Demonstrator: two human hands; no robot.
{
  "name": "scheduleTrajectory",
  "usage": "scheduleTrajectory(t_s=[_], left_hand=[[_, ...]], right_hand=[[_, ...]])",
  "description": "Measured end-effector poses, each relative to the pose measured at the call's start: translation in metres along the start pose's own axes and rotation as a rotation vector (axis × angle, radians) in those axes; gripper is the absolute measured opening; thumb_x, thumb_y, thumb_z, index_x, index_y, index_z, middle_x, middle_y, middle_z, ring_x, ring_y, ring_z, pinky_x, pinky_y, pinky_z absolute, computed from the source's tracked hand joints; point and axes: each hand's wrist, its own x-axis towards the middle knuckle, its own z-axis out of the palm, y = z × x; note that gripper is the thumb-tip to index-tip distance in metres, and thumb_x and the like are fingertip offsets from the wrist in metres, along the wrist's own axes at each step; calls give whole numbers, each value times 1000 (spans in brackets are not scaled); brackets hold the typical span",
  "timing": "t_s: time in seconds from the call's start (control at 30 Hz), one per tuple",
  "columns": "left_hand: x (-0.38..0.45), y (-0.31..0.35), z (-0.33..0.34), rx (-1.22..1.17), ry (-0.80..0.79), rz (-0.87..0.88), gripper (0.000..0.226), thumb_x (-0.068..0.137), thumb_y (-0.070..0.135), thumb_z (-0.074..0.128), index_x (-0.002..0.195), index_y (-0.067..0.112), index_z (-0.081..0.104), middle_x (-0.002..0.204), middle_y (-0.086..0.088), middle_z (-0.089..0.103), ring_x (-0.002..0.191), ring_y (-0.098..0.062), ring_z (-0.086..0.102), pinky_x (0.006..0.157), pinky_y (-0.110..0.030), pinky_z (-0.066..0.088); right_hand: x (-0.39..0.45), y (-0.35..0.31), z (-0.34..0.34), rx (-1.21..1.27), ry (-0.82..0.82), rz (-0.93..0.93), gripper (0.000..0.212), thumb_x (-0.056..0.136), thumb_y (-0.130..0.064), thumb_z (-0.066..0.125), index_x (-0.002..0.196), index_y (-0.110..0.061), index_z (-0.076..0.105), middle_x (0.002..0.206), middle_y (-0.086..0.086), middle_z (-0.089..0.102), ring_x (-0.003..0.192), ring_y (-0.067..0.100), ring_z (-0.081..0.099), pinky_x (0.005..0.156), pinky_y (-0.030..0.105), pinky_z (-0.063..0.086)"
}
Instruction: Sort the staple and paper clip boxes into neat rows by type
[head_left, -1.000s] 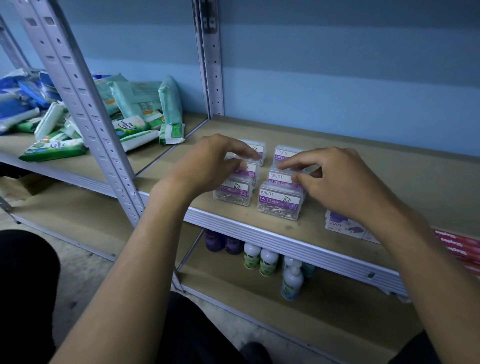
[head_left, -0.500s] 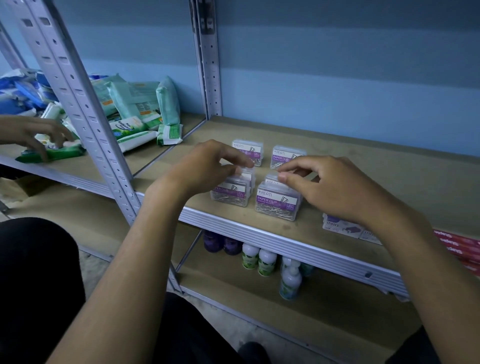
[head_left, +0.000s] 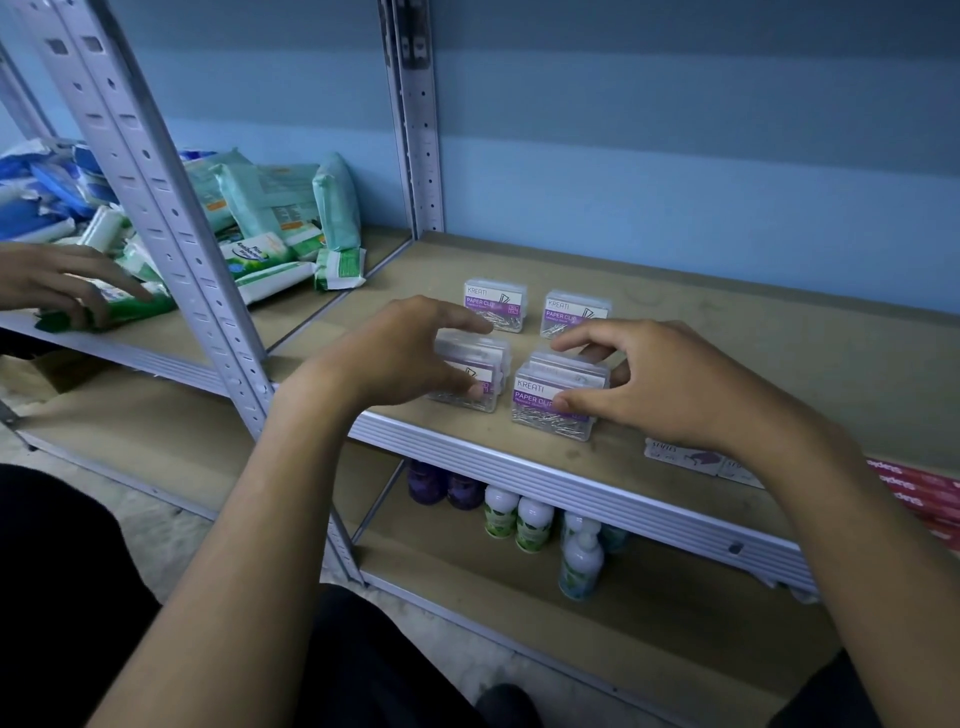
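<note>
Clear paper clip boxes with purple labels stand in two columns on the wooden shelf. Two single boxes stand at the back, one on the left and one on the right. My left hand grips the front left pair of boxes, thumb on the front and fingers over the back. Over the front right pair my right hand holds on with thumb at the front and fingers behind. White staple boxes lie flat to the right, partly behind my right forearm.
Red packs lie at the shelf's right edge. Bottles stand on the lower shelf. A metal upright separates the left bay, where wet-wipe packs are piled and another person's hand rests on a green pack.
Both hands have drawn the front pairs of boxes toward the shelf edge, opening a gap to the two back boxes. Another person's hand has come in at the left.
</note>
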Motion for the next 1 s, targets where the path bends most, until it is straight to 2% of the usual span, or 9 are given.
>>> scheduleTrajectory(t_s=[0.23,0.4,0.63,0.77,0.87,1.0], left_hand=[[3,-3,3,8,12,28,63,71,34,84,129,40,60,135,11,57,113,-8,54,91,-20,37],[6,-1,7,-13,-4,63,64,70,36,84,129,40,60,136,9,57,122,-12,53,102,-26,41],[6,-2,6,0,5,82,62,71,36,83,129,42,60,135,12,57,117,-9,53,94,-21,40],[3,-2,1,-84,1,55,59,69,52,81,125,45,61,127,21,59,101,-3,59,75,-8,39],[4,1,0,-244,58,54,51,72,64,71,118,42,66,121,24,64,100,4,64,82,-15,45],[19,-3,4,-352,233,49,36,78,58,70,107,38,71,106,27,69,92,6,67,81,-19,49]], right_hand=[[3,-2,3,4,2,-24,56,74,-50,82,126,-47,63,113,-12,66,79,-6,55,70,13,39],[5,-2,4,-12,14,-32,58,74,-51,82,128,-46,62,115,-10,66,75,-8,50,71,16,38],[5,-1,3,-30,0,-40,60,75,-53,80,131,-47,61,120,-9,66,78,-8,51,71,16,38],[4,0,1,12,49,-31,54,74,-67,72,124,-50,63,111,-19,65,90,-4,59,82,25,48],[7,3,-1,60,152,-12,43,80,-67,66,117,-46,67,104,-21,68,92,-5,61,86,26,51],[14,8,-1,98,262,-7,29,87,-56,65,111,-39,71,99,-20,70,91,-5,62,84,22,49]])
